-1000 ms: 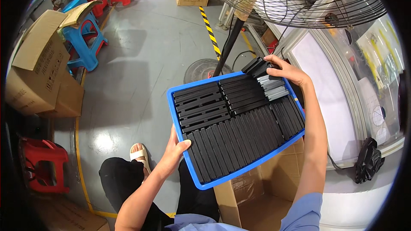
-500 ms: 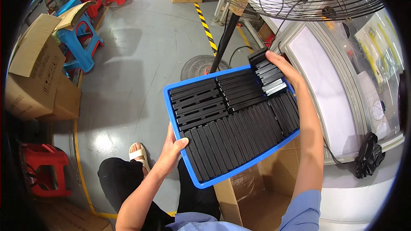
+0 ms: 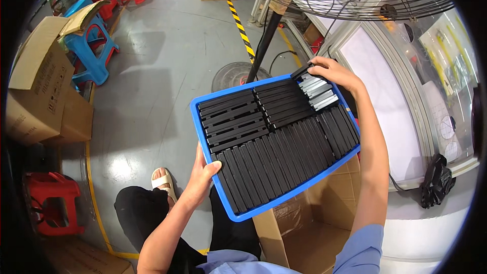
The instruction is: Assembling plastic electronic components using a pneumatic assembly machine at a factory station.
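A blue plastic tray (image 3: 225,93) tilts in front of me, packed with rows of slim black rectangular pieces (image 3: 284,155). My left hand (image 3: 199,181) grips its left side, thumb over the rim and fingers hidden underneath. At the far right corner, my right hand (image 3: 332,73) closes around the far end of a short stack of these pieces (image 3: 318,93). Shiny light edges show on that stack. It sits in the tray's corner, beside another row of black pieces. What the pieces are cannot be made out.
Below the tray stands an open cardboard box (image 3: 317,233). A pedestal fan (image 3: 269,40) rises beyond it, near a white-panelled bench (image 3: 385,101). Cartons (image 3: 45,81), a blue stool (image 3: 91,50) and a red stool (image 3: 53,203) stand at left. A black plastic bag (image 3: 437,181) hangs at right.
My right hand has lowered the short stack into the tray's far right corner, and its fingers have curled more over it. The left hand keeps its grip on the tray.
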Available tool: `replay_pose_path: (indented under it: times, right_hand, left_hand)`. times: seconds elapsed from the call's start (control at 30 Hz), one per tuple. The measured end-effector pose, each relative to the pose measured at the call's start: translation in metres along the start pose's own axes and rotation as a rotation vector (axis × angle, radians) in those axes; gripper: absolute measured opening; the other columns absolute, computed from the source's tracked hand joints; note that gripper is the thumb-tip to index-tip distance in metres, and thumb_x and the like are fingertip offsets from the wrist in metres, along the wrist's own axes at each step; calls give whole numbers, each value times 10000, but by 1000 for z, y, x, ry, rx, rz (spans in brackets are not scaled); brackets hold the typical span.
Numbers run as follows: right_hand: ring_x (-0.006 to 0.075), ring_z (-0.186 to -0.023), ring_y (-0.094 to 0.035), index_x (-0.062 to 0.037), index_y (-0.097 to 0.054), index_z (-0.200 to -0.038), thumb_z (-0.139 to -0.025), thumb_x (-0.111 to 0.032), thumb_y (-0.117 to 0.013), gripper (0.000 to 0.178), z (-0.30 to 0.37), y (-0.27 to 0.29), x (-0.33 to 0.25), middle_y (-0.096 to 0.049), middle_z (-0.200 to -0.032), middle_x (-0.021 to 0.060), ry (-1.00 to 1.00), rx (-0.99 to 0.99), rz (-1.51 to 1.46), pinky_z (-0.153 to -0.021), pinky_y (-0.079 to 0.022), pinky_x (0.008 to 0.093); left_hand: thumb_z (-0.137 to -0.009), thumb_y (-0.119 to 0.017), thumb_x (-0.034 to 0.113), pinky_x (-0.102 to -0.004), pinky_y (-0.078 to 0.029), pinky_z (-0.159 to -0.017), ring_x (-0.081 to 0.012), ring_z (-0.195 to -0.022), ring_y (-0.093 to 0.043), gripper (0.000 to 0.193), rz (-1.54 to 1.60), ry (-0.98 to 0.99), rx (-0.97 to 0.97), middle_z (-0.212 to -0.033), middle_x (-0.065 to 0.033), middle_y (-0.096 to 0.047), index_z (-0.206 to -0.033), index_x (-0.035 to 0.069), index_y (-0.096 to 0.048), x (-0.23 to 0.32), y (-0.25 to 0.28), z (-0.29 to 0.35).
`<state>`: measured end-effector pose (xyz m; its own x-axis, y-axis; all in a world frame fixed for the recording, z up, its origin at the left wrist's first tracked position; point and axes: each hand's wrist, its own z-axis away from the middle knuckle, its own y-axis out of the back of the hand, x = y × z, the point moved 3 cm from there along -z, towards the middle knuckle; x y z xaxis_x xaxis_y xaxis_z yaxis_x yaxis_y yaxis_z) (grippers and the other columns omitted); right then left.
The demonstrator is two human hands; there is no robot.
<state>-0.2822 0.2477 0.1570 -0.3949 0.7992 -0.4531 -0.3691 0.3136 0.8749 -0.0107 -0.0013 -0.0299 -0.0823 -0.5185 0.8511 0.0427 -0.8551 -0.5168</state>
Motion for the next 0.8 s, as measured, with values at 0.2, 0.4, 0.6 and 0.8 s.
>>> replay_pose_path:
  times: [0.2, 0.4, 0.6, 0.8]
  right_hand:
    - [153, -1013, -499, -49, -558, -1127, -857, -422, -574, 461, 1, -10, 12, -565, -1060, 67, -75, 135, -115, -908, -370, 279]
    - [148, -1126, -456, -53, -563, -1172, -871, -548, -533, 580, 11, -27, 15, -550, -1163, 50, -11, 122, -315, -983, -328, 282]
    - [216, -856, -569, 27, -613, -934, -877, -326, -589, 358, -52, 3, 14, -619, -916, 126, 313, 491, -108, -783, -441, 341]
    - [81, -694, -465, 5, -597, -932, -919, -181, -587, 186, 130, -6, -28, -529, -748, -12, 466, 1273, -424, -626, -410, 239]
  left_hand:
    - [-733, -616, 391, -414, -259, -1078, -271, -1328, -290, 957, -18, 0, 33, -1446, -132, -255, -1477, 107, -85, 2, 5, 1]
    - [-755, -608, 396, -393, -242, -1083, -252, -1321, -303, 877, -83, 24, 36, -1420, -124, -311, -1453, 85, -177, 2, 12, -4]
    - [-827, -518, 512, -331, -435, -931, -234, -1074, -560, 684, -43, 78, 271, -1168, -145, -562, -1258, -16, -454, -18, 36, -19]
    - [-816, -509, 533, -366, -451, -917, -258, -1056, -567, 702, -127, 85, 223, -1169, -154, -557, -1251, -15, -454, 6, 26, -17]
